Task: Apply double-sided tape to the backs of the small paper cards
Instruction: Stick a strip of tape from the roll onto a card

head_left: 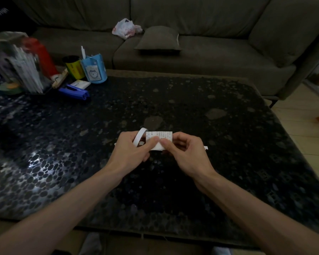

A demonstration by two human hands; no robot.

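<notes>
A: What's in view?
B: Grey sofa (191,57) past the bench's far edge. Dark pebbled bench (219,107). Both hands are over the bench's near-centre.
A: Fingers?
B: Left hand (131,150): fingers curled round a white tape loop (139,137), thumb tip on the paper card (159,136). Right hand (184,151): thumb and forefinger clamped on the card's lower edge.
A: Where's the card?
B: Held just above the bench's centre, printed face to the camera, tape loop at its left edge.

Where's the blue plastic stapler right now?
Head view: the blue plastic stapler lies far left on the dark pebbled table, just in front of the light-blue pen holder.
</notes>
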